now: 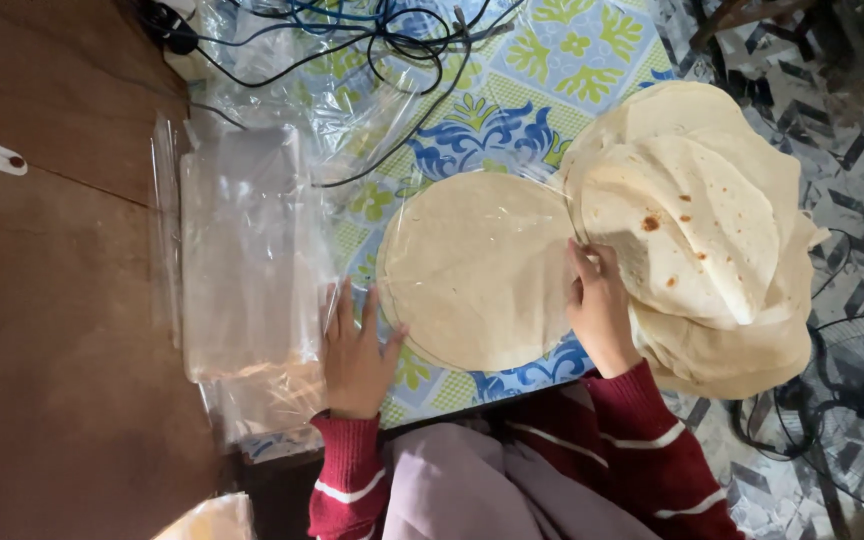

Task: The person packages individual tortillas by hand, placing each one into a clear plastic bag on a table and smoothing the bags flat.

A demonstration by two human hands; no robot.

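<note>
1. Across the middle of the shot runs the surface (512, 60), covered in a patterned cloth with blue and green leafy shapes on white and yellow. Brown wood borders it on the left side of the picture.
2. Next biggest is the pile of flatbreads (712, 230) at the right, pale with a few brown toasted spots. It's a loose heap with edges hanging out unevenly, and it overlaps the cloth's right side.
3. Then the stack of clear plastic bags (242, 250) on the left, roughly rectangular, long side running up and down in the picture. More crinkled plastic lies above it, with black and blue cables (382, 40) draped over that.
4. The single flatbread (477, 270) lies flat dead center between the bags and the pile. It's pretty much round, so no real long axis, maybe slightly taller than wide in the picture. Looks like thin clear film sits on or around it, but I can't say which for sure.
5. The right hand (600, 310) is on the flatbread's right edge, just where it meets the pile, fingers curled and pinching at that rim.
6. The left hand (357, 350) is at the flatbread's lower left edge, fingers spread and flat, resting partly on the plastic bags, thumb touching the bread's rim. Both sleeves are dark red with white stripes.
</note>
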